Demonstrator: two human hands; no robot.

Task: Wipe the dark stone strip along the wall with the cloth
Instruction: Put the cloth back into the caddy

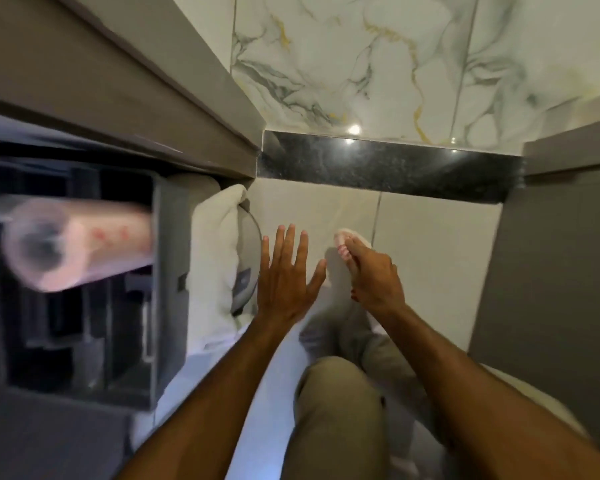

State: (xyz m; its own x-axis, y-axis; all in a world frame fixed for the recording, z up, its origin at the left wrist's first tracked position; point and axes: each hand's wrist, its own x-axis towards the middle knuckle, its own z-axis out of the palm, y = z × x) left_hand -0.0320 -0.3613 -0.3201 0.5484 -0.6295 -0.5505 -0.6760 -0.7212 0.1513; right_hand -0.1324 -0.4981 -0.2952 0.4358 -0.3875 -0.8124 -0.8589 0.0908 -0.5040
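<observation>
A glossy dark stone strip (388, 164) runs along the foot of the marble wall, between two grey panels. Below it, over the pale tiles, my right hand (374, 275) is closed around a small white and pink cloth (349, 239) that pokes out past the fingers. The cloth hangs well short of the strip and is not touching it. My left hand (284, 271) is spread flat with fingers apart, holding nothing, just left of the right hand.
A grey cabinet (167, 271) with a paper roll (77, 244) in its recess fills the left side. A white towel (219, 258) and a round grey bin (248, 265) stand beside it. My knees in beige trousers (336, 410) are below the hands. A grey panel (548, 271) closes the right side.
</observation>
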